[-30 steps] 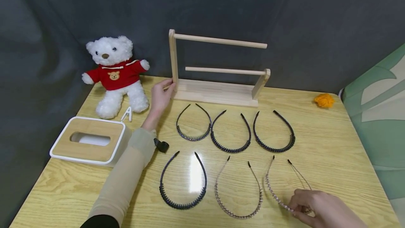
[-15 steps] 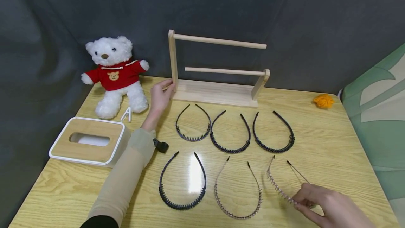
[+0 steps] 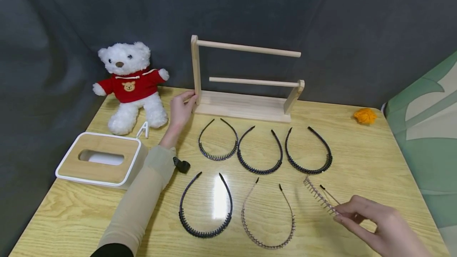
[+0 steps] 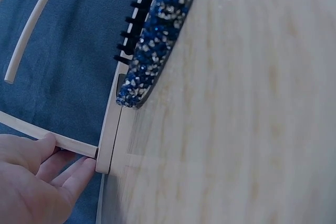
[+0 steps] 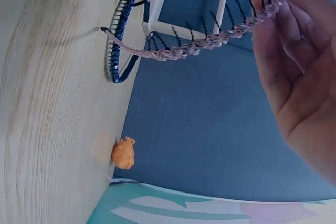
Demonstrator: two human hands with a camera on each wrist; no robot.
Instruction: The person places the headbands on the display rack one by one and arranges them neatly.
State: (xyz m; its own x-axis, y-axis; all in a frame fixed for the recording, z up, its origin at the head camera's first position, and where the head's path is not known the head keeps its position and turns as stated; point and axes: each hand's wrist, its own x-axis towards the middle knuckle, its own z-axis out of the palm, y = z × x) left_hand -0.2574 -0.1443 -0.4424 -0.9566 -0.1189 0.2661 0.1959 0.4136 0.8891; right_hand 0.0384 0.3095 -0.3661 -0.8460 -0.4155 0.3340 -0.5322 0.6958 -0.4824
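Note:
My right hand (image 3: 380, 221) pinches a pinkish beaded headband (image 3: 319, 196) at its middle, above the table's front right. In the right wrist view the headband's dark comb teeth (image 5: 190, 28) show, and its tips point away from the fingers. At the back, my left hand (image 3: 181, 108) grips the left post of a light wooden rack (image 3: 242, 106) near its base; thumb and fingers lie either side of the post (image 4: 76, 146) in the left wrist view. The rack has two bare horizontal rods. Another pinkish headband (image 3: 268, 246) lies left of my right hand.
Three dark toothed headbands, the middle one (image 3: 259, 171) among them, lie in a row before the rack. Another dark headband (image 3: 205, 234) lies at front left. A tissue box (image 3: 101, 158), a white teddy bear (image 3: 130, 86) and a white letter A (image 3: 143, 129) stand left; an orange bundle (image 3: 365, 116) lies right.
My right hand has lifted the pinkish headband off the table and tilted it, moving slightly right. My left hand has stayed on the rack's post.

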